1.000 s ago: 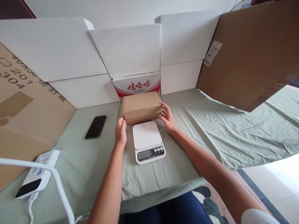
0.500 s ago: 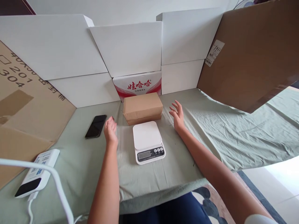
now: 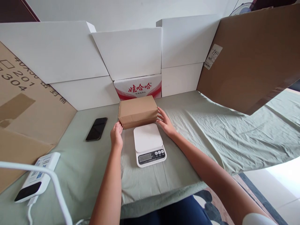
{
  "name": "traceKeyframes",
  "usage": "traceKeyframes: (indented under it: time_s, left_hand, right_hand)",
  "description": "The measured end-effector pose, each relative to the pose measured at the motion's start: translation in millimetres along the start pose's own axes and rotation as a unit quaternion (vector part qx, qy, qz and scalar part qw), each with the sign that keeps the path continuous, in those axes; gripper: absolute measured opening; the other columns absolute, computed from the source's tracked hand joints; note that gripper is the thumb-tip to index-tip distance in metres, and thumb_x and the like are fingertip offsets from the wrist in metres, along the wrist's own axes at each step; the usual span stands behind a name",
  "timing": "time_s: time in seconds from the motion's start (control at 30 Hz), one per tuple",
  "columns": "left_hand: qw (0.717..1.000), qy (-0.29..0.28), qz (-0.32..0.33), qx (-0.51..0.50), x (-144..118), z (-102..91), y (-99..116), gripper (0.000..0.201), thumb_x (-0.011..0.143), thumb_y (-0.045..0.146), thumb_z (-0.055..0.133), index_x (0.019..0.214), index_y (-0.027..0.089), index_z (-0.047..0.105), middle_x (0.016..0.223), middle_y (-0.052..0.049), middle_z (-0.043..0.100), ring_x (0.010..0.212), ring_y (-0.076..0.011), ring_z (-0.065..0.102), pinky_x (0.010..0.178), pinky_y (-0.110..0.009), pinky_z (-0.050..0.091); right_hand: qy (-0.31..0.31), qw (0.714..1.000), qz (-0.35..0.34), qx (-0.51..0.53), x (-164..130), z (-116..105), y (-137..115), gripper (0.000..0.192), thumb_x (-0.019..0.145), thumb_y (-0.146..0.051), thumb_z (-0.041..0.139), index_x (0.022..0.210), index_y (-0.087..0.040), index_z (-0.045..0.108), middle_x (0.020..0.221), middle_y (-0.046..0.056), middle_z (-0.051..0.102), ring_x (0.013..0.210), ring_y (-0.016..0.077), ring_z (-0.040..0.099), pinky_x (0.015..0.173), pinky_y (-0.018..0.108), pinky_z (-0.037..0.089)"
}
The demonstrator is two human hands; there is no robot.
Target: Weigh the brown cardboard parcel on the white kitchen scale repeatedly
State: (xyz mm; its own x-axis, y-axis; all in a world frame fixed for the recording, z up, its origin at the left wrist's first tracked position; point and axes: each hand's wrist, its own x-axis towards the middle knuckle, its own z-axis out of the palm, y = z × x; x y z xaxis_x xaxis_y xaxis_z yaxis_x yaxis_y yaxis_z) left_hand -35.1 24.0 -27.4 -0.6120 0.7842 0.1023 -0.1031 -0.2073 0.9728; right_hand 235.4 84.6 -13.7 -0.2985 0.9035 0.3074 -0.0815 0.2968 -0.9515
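A brown cardboard box lies on the green cloth just behind a white kitchen scale with a bare platform. My left hand presses against the box's near-left corner. My right hand has its fingers flat against the box's right end. Together the two hands clamp the box between them. I cannot tell whether the box rests on the cloth or is slightly raised.
A black phone lies left of the box. A white power bank with a cable sits at the near left. White cartons, a red-and-white printed carton and brown cardboard sheets wall in the table.
Half a second ago both hands were open and away from the box; now they are back on its ends, and the box sits a little further left.
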Motion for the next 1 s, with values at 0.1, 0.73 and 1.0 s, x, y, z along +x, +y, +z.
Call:
traceKeyframes:
  time_s: [0.1, 0.73, 1.0]
  left_hand:
    - [1.000, 0.019, 0.007, 0.006, 0.5, -2.1, 0.1, 0.051, 0.086, 0.057, 0.061, 0.113, 0.015, 0.071, 0.129, -0.020, 0.070, 0.130, -0.0300, 0.063, 0.116, -0.047, 0.042]
    - [0.989, -0.035, 0.140, -0.016, -53.9, -7.6, 34.9, 0.062, 0.084, 0.063, 0.063, 0.126, 0.016, 0.066, 0.133, -0.017, 0.067, 0.137, -0.0324, 0.057, 0.117, -0.047, 0.041]
    - [0.993, -0.065, 0.097, -0.002, -129.8, -39.8, 19.9, 0.064, 0.087, 0.063, 0.062, 0.129, 0.014, 0.066, 0.131, -0.020, 0.069, 0.134, -0.0357, 0.059, 0.119, -0.052, 0.039]
  right_hand:
    - [-0.011, 1.000, -0.006, -0.003, 0.2, 2.1, -1.8, 0.077, 0.085, -0.038, 0.067, 0.156, -0.036, 0.037, 0.164, 0.006, 0.040, 0.145, 0.0324, 0.049, 0.115, 0.055, 0.047]
    - [0.013, 0.968, -0.216, -0.124, -35.8, -11.8, -32.0, 0.069, 0.096, -0.046, 0.058, 0.159, -0.039, 0.031, 0.161, 0.008, 0.040, 0.138, 0.0293, 0.052, 0.109, 0.050, 0.053]
    - [0.032, 0.948, -0.233, -0.212, -106.2, -25.9, -28.7, 0.073, 0.097, -0.040, 0.054, 0.162, -0.040, 0.022, 0.153, 0.010, 0.046, 0.137, 0.0324, 0.049, 0.102, 0.053, 0.056]
